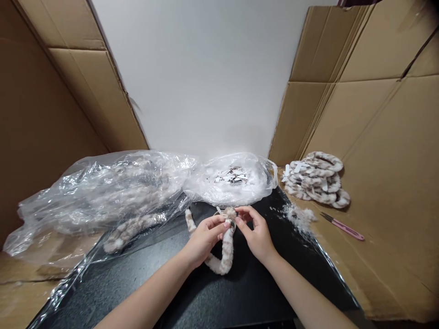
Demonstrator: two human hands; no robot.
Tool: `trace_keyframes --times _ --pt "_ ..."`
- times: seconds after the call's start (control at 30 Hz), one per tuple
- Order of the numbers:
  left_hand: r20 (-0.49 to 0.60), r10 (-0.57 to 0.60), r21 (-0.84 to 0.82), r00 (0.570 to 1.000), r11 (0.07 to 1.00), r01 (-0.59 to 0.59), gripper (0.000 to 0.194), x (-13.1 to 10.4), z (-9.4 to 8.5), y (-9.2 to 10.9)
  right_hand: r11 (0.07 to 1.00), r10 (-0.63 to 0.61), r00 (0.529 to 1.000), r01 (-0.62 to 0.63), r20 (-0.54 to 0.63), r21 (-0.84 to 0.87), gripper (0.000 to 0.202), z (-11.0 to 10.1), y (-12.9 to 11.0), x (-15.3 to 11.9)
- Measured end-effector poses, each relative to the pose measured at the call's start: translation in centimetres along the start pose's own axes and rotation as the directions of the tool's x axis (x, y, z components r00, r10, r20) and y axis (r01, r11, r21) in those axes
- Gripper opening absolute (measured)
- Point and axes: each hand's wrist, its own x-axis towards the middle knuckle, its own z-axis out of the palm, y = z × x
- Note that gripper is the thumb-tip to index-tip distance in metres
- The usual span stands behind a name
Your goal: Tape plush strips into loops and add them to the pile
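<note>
Tags bag [236, 183] between large plastic bag [103, 192] and furry pile [317, 180].

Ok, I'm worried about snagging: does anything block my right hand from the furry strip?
Nothing visible does: the right hand is at the upper end of the furry strip, beside the left hand. The pink snips lie off to the right.

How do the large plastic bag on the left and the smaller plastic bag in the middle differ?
The large plastic bag is long and spread out; the smaller plastic bag is compact and rounded. The large plastic bag covers fluffy pieces, while the smaller plastic bag shows small flat pieces. Both are clear.
</note>
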Motion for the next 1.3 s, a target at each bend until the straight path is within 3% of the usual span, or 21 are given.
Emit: trace_keyframes --times 0.23,0.4,0.47,0.77,1.07,1.3 --pt "0.025 -0.067 -0.023 0.997 0.997 0.068 0.031 -0.27 0.46 0.25 0.997 -0.075 0.992 0.074 0.105 0.013 0.023 -0.10 -0.20 0.10" --pt "0.007 -0.035 0.046 0.999 0.998 0.034 0.031 -0.03 0.26 0.00 0.978 -0.180 0.984 0.181 0.015 -0.107 0.007 -0.41 -0.75 0.00" --pt "-0.002 -0.012 0.082 1.000 0.997 0.012 0.031 0.09 0.15 -0.09 0.969 -0.199 0.980 0.199 0.015 -0.150 0.011 -0.46 -0.91 -0.03" --pt "0.005 0.093 0.182 0.996 0.979 -0.092 0.028 -0.11 0.21 0.26 0.991 -0.071 0.997 0.068 -0.019 -0.112 0.007 -0.38 -0.58 0.06" --pt "0.023 0.091 0.232 0.996 0.968 -0.094 0.030 -0.15 0.23 0.14 0.997 -0.054 0.999 0.054 0.001 -0.062 0.014 -0.33 -0.47 0.18" --pt "0.044 0.107 0.252 0.993 0.961 -0.114 0.031 -0.07 0.25 -0.06 0.991 -0.063 0.998 0.063 0.001 -0.116 0.007 -0.28 -0.55 0.14"
